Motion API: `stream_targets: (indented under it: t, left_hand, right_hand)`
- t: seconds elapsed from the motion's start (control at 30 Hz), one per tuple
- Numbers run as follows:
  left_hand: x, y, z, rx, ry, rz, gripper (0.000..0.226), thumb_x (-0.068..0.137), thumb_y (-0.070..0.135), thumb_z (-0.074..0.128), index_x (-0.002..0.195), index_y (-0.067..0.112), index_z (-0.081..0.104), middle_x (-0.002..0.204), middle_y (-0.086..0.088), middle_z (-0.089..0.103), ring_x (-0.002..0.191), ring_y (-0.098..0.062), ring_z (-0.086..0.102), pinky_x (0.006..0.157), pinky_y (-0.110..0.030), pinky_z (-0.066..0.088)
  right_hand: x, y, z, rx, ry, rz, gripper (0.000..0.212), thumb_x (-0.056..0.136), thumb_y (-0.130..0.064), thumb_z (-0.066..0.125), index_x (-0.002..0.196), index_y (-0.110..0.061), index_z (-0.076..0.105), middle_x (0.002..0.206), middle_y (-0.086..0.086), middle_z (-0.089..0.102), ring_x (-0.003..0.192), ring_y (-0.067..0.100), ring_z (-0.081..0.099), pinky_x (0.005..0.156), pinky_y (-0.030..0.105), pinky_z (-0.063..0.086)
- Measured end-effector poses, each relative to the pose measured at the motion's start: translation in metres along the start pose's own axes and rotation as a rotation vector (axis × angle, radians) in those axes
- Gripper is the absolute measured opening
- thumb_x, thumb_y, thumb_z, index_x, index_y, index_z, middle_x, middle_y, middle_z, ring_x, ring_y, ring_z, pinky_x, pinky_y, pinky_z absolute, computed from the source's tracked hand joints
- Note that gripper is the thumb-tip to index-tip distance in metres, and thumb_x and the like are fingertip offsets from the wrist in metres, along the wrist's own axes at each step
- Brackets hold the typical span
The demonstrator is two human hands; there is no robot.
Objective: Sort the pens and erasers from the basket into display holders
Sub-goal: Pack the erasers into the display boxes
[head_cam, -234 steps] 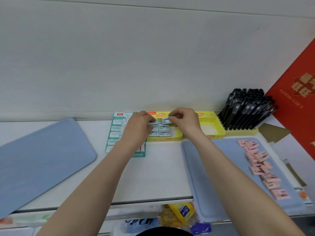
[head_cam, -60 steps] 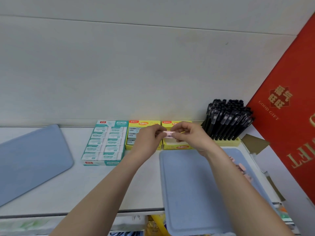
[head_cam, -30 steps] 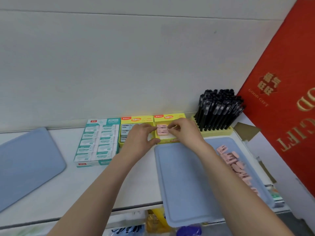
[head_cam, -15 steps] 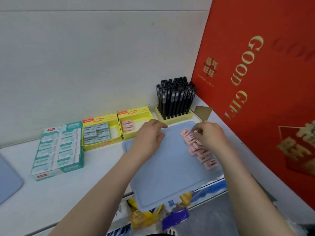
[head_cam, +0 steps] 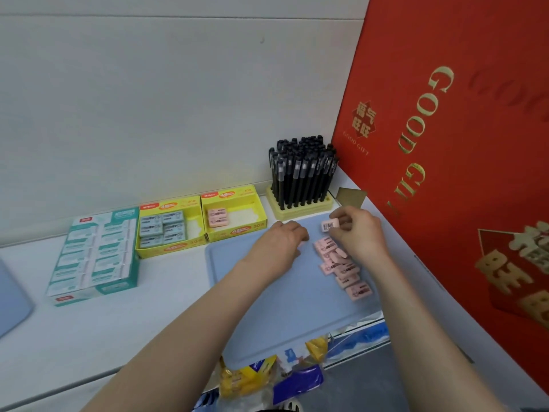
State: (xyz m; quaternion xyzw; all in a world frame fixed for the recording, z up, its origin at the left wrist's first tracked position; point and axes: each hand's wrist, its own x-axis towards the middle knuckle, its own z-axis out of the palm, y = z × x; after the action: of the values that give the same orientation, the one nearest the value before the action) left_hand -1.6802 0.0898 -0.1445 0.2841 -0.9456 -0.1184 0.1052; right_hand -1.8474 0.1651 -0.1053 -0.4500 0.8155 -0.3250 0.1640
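My right hand (head_cam: 358,233) pinches one pink eraser (head_cam: 329,225), barcode side up, just above a row of several pink erasers (head_cam: 341,264) lying on a blue tray (head_cam: 285,304). My left hand (head_cam: 282,240) rests curled on the tray's far part; a bit of pink shows under its fingers. The right yellow display box (head_cam: 234,214) holds pink erasers (head_cam: 217,217) at its left side. The left yellow box (head_cam: 170,227) holds several grey-blue erasers. Black pens (head_cam: 301,173) stand packed in a yellow holder behind the tray.
A teal box of erasers (head_cam: 95,257) sits left of the yellow boxes. A tall red gift box (head_cam: 445,144) stands close on the right. Another blue tray (head_cam: 12,298) lies at the far left edge. Plastic packets (head_cam: 267,379) show below the shelf edge.
Both hands left the right yellow box, where pink erasers now lie, and moved to the tray. My right hand has lifted one pink eraser from the row. The view swung right.
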Motion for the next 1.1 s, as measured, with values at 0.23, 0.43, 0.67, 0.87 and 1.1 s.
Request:
stream_targets:
  t: [0.23,0.43,0.67,0.87,1.1]
  left_hand:
    - [-0.047,-0.021,-0.016,-0.087,0.079,-0.231,0.041,0.083,0.003,0.052,0.121,0.015,0.058,0.114,-0.008,0.066,0.105,-0.031,0.057,0.084,-0.037,0.045]
    - [-0.075,-0.043,-0.040,-0.127,0.141,-0.325,0.046,0.083,0.012,0.059,0.129,0.020,0.056,0.122,-0.002,0.066,0.111,-0.024,0.059,0.091,-0.032,0.044]
    - [-0.092,-0.054,-0.049,-0.206,0.261,-0.346,0.044,0.081,0.011,0.060,0.125,0.020,0.060,0.118,0.002,0.067,0.107,-0.019,0.062,0.087,-0.032,0.049]
    - [-0.111,-0.082,-0.070,-0.246,0.424,-0.484,0.038,0.082,0.014,0.063,0.120,0.022,0.064,0.113,0.002,0.067,0.094,-0.018,0.065,0.083,-0.034,0.052]
    - [-0.133,-0.111,-0.086,-0.187,0.467,-0.570,0.035,0.083,0.013,0.065,0.117,0.020,0.066,0.108,0.002,0.069,0.097,-0.019,0.064,0.084,-0.035,0.052]
  right_hand:
    - [0.005,-0.034,0.032,-0.242,-0.089,-0.332,0.020,0.084,-0.007,0.064,0.098,-0.020,0.071,0.093,-0.003,0.062,0.088,0.017,0.058,0.072,0.024,0.037]
    - [0.009,-0.046,0.056,-0.335,-0.396,-0.359,0.039,0.077,-0.006,0.067,0.113,-0.021,0.070,0.100,-0.002,0.057,0.093,0.020,0.060,0.077,0.023,0.040]
    - [0.008,-0.046,0.056,-0.385,-0.355,-0.372,0.020,0.080,-0.012,0.070,0.097,-0.023,0.071,0.093,-0.007,0.056,0.095,0.017,0.057,0.071,0.026,0.037]
    - [0.000,-0.081,0.059,-0.045,-0.246,-0.441,0.005,0.086,-0.030,0.073,0.087,-0.025,0.071,0.080,-0.009,0.066,0.076,0.009,0.060,0.067,0.024,0.044]
    - [0.016,-0.130,0.098,-0.106,-0.341,-0.528,0.008,0.083,-0.032,0.073,0.090,-0.028,0.071,0.076,-0.012,0.064,0.073,0.014,0.062,0.069,0.028,0.045]
